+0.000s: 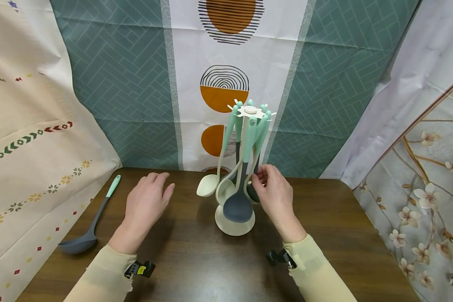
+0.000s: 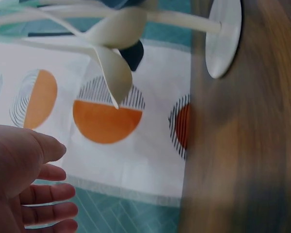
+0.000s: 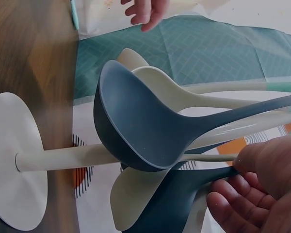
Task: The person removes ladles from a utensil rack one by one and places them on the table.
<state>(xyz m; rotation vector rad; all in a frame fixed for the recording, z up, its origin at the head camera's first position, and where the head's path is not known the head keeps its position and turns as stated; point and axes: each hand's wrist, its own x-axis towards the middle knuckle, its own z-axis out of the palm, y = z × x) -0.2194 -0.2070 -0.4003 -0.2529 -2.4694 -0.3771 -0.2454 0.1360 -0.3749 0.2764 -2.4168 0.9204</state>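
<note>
Head view: a brown tabletop [image 1: 196,260] meets patterned teal-and-white cloth [image 1: 117,84]; a utensil stand [image 1: 235,228] rises at centre, the left hand [image 1: 147,199] — empty, fingers relaxed — left of it. Left wrist view: the tabletop fills the right. Right wrist view: at lower right, the right hand [image 3: 264,187] pinches a hanging dark utensil [image 3: 172,201].

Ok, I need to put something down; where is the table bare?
The table is bare between the sleeves, in front of the stand, and right of the right hand. A narrower bare patch lies between the loose ladle and left hand. It's crowded around the stand, where spoons hang close together.
</note>
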